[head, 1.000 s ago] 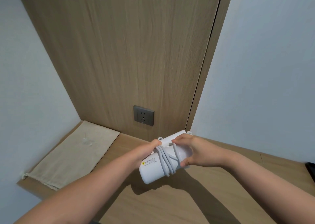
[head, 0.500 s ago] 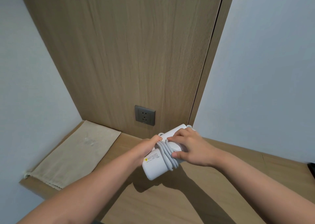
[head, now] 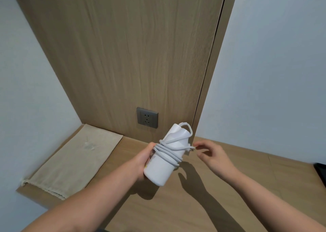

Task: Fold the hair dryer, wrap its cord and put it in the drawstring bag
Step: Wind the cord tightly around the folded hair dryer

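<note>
The white folded hair dryer [head: 159, 168], its pale grey cord [head: 169, 150] wound around it, is being gripped by the left hand [head: 142, 163] below the grey wall socket [head: 147, 117], long axis tilting up towards it. The right hand [head: 213, 157] is being held open beside the cord end. The flat beige drawstring bag [head: 70, 161] is lying on the wooden desk [head: 247, 187] left of the wall socket, nearer the left hand, looking empty.

I log the white hair dryer [head: 159, 168] at lower centre of frame: a compact cylinder, tilted with its far end up and right, gripped by the left hand [head: 143, 158]. Its pale cord [head: 169, 150] is wound several turns round the middle, with one loop at the top end. The beige drawstring bag [head: 74, 159] lies flat at lower left, well apart.
</note>
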